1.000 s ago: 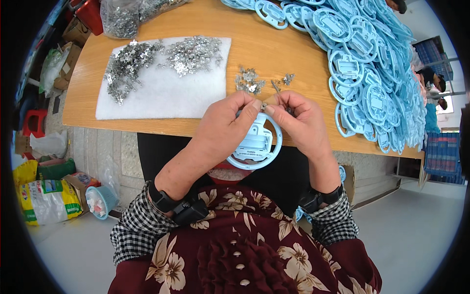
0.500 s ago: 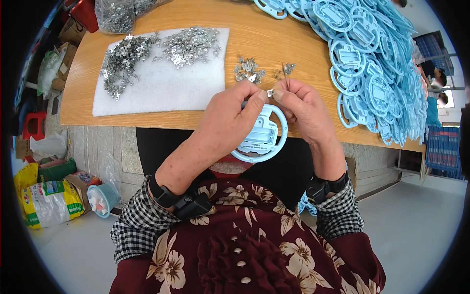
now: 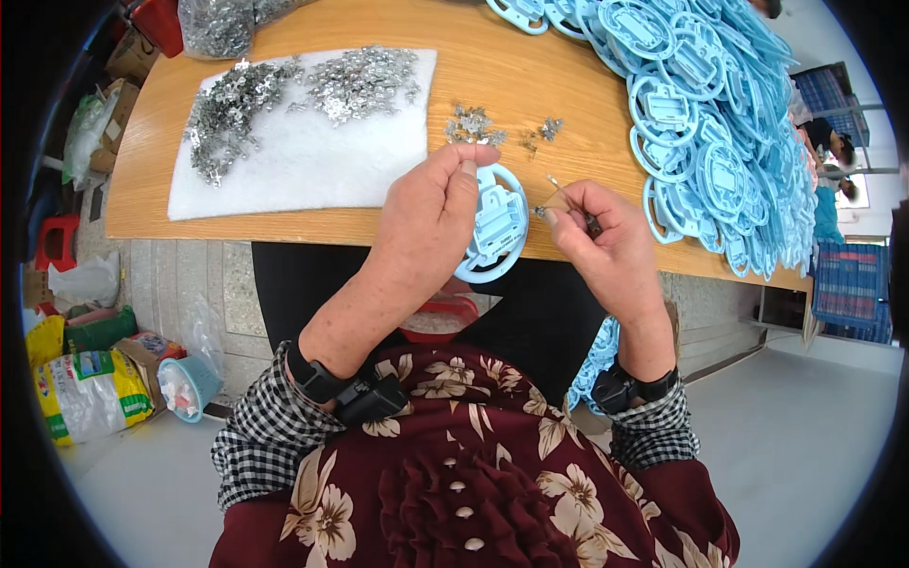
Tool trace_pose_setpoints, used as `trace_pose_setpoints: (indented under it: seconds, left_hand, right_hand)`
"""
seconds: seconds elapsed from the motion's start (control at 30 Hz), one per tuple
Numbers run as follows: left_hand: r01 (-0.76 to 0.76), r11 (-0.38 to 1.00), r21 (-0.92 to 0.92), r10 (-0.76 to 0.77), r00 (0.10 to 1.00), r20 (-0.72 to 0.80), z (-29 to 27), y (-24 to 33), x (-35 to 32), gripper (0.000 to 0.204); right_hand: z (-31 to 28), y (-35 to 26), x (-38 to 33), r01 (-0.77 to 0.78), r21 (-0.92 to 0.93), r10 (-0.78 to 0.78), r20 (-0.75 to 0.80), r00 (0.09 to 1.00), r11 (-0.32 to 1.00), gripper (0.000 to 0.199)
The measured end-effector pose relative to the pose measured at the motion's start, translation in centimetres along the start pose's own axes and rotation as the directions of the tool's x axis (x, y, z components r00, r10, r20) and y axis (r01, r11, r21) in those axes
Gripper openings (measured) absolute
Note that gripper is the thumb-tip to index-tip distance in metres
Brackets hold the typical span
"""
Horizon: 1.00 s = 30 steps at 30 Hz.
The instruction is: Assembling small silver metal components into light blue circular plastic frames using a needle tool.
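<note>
My left hand (image 3: pixel 428 216) is closed on the upper left rim of a light-blue plastic steering-wheel-shaped part (image 3: pixel 499 227), held tilted over the table's front edge. To its right, my right hand (image 3: pixel 614 241) pinches a small silvery metal clip (image 3: pixel 540 211) between thumb and forefinger. That clip is close to the wheel's right rim; whether they touch I cannot tell. A slim metal tool (image 3: pixel 555 183) also sticks out of the right hand, its kind unclear. Just beyond the hands lie a small heap of metal clips (image 3: pixel 472 125) and a few more clips (image 3: pixel 551 129).
On the wooden table (image 3: pixel 360 223), a white foam sheet (image 3: pixel 303 170) carries two heaps of clips. Many light-blue wheel parts (image 3: pixel 668 109) are piled at the right. A clear bag of metal pieces (image 3: pixel 216 28) stands far left. A small blue bin (image 3: pixel 196 383) is on the floor.
My right hand has drawn back toward me and to the right, away from the left fingers, with a clip in its pinch. The wheel has shifted slightly left and turned.
</note>
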<state>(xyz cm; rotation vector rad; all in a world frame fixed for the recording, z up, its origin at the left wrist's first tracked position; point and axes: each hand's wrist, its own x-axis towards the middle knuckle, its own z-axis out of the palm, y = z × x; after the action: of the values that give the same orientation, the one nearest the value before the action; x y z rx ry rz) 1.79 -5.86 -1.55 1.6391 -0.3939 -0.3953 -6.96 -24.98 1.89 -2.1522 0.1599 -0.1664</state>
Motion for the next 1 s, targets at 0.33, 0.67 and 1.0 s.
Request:
trace_pose_setpoints:
  seconds: [0.33, 0.67, 1.0]
  left_hand:
    - [-0.045, 0.994, 0.101, 0.048, 0.998, -0.035, 0.7, 0.6, -0.5, 0.031]
    - [-0.136, 0.977, 0.164, 0.142, 0.989, -0.028, 1.1, 1.4, -0.6, 0.028]
    - [0.167, 0.909, -0.381, -0.132, 0.984, 0.118, -0.3, 1.7, -1.0, 0.034]
  right_hand:
    - [0.8, -1.1, -0.7, 0.002, -0.145, -0.003, -0.009, 1.0, 0.989, 0.01]
    - [1.4, -2.4, -0.6, 0.044, -0.465, -0.069, -0.036, 0.997, 0.884, 0.012]
    - [1.0, 0.9, -1.4, -0.403, 0.516, 0.356, 0.194, 0.914, 0.756, 0.024]
